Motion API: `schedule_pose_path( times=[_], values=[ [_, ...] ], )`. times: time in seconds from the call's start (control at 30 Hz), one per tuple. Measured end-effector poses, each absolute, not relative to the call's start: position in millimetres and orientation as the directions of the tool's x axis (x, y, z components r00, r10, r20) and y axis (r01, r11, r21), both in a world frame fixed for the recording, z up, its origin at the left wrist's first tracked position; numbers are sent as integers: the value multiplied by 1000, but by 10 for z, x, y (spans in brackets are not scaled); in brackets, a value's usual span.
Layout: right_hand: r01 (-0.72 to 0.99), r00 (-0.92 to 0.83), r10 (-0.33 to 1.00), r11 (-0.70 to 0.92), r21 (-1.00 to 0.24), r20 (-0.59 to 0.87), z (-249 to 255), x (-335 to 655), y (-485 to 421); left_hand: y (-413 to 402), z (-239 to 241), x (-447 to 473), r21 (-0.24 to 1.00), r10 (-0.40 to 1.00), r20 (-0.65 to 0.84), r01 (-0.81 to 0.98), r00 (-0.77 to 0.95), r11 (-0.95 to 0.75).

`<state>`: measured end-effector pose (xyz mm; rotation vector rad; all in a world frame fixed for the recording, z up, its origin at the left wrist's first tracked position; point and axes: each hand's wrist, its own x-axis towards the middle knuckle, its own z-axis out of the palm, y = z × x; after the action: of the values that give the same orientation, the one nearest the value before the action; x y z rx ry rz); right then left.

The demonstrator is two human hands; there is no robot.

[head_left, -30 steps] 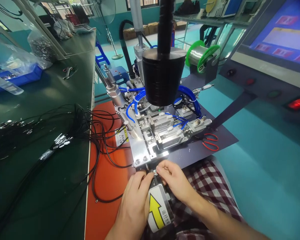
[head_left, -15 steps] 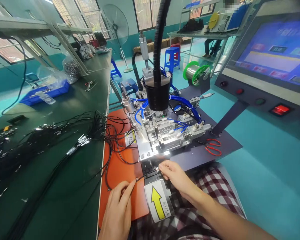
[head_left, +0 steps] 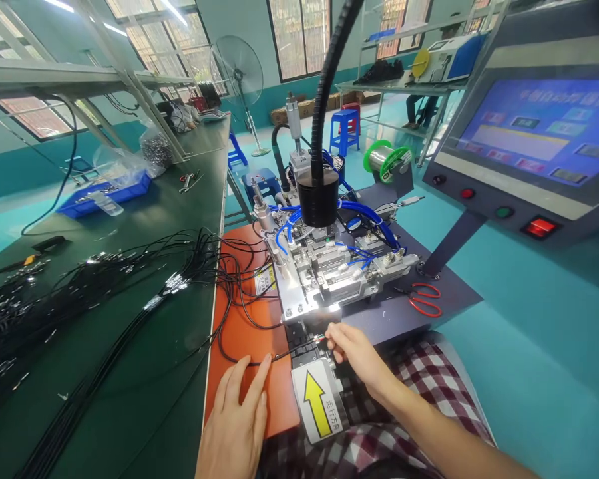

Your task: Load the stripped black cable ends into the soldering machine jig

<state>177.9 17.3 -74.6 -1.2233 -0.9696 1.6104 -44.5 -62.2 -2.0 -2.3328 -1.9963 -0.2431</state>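
My left hand (head_left: 237,409) lies over the orange board (head_left: 269,412) with its fingers spread. Its fingertips touch or nearly touch a thin black cable (head_left: 299,347) that runs across to the black track of the machine. At the cable's stripped end, where small light wires show, my right hand (head_left: 354,352) has thumb and fingertips pinched together. The very tip of the wires is hidden by those fingers. Just below the cable sits a white plate with a yellow arrow (head_left: 318,402). The metal fixture machine (head_left: 329,266) stands right beyond my right hand.
Bundled black cables (head_left: 124,339) lie on the green bench (head_left: 144,412) at left, with a blue tray (head_left: 104,193) behind. Red-handled scissors (head_left: 426,299) rest on the machine's grey base. A control screen (head_left: 544,133) rises at right, and a green-rimmed solder spool (head_left: 387,161) stands behind.
My left hand's fingers have spread and flattened from a closer grip on the cable. My right hand stays pinched by the cable's end. The view has shifted slightly.
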Motion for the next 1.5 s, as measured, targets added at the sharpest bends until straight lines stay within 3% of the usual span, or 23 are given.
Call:
schedule_pose_path(
  times=[0.3,0.47,0.63,0.8,1.03,1.23,1.5],
  values=[
    [-108,-75,934,-356,-928,-350,-782,2084,-22,-643,-131,-418,105,974,218,991,62,-87],
    [-92,-67,924,-381,-920,-376,-735,2082,-67,-605,-111,-502,89,963,231,983,137,-161],
    [-80,-75,920,-390,-917,-384,-865,2148,-130,-164,-25,-616,313,922,306,890,237,-333],
    [-56,-58,912,-410,-911,-407,-972,2235,-215,261,89,-557,355,927,286,872,241,-337],
    [12,22,904,-427,-904,-426,-650,2409,-238,52,328,-725,429,954,293,884,59,-187],
    [43,-5,912,-410,-911,-411,-228,2356,-176,34,195,-972,568,988,143,822,-51,-39],
    [64,-159,935,-310,-948,-317,-37,2167,-253,-26,318,-618,753,979,108,629,175,-196]
  ],
)
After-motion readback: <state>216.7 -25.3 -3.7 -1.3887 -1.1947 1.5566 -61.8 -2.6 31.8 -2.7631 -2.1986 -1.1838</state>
